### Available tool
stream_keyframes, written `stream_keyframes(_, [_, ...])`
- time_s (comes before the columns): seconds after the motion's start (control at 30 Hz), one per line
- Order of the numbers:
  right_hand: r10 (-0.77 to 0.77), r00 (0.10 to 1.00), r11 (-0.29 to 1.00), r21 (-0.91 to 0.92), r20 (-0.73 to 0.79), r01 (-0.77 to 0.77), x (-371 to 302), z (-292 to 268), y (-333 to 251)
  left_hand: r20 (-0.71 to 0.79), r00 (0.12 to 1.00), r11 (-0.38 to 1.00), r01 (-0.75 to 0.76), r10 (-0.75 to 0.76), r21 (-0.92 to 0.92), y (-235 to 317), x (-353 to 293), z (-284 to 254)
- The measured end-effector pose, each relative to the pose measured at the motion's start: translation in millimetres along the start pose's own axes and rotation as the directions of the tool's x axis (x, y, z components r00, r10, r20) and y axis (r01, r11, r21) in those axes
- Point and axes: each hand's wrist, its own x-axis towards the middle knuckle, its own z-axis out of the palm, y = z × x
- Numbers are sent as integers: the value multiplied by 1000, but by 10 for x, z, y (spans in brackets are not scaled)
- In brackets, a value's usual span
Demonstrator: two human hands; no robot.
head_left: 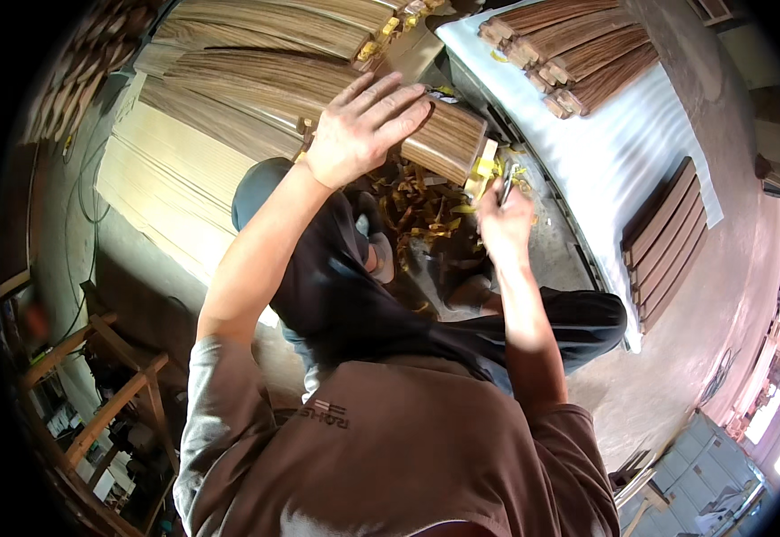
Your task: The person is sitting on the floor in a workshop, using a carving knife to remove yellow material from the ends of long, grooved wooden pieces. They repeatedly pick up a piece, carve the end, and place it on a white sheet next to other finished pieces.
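My left hand lies flat, fingers stretched out, on top of a brown striped wooden slat. Yellow tape hangs ragged at the right end of that slat. Right beside the tape, my right hand is closed round a small, thin metal tool; its exact kind is too small and blurred to tell. Below the slat, torn scraps of yellow tape are heaped on the floor between my feet.
More long wooden slats with taped ends lie in rows on the left, over a pale stack of boards. At the right, a white-covered surface carries several slats. Darker slats lean along its right side. A wooden frame stands lower left.
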Motion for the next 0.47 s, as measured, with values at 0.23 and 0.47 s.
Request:
stream_keyframes(0.23, [-114,976,933,356,184,41,-786,-478,-477,3,999,999,40,-40,8,-17,77,10])
stream_keyframes(0.47, [-247,954,931,-313,-167,186,-393,-918,184,65,998,996,11,-17,85,-192,-8,-109])
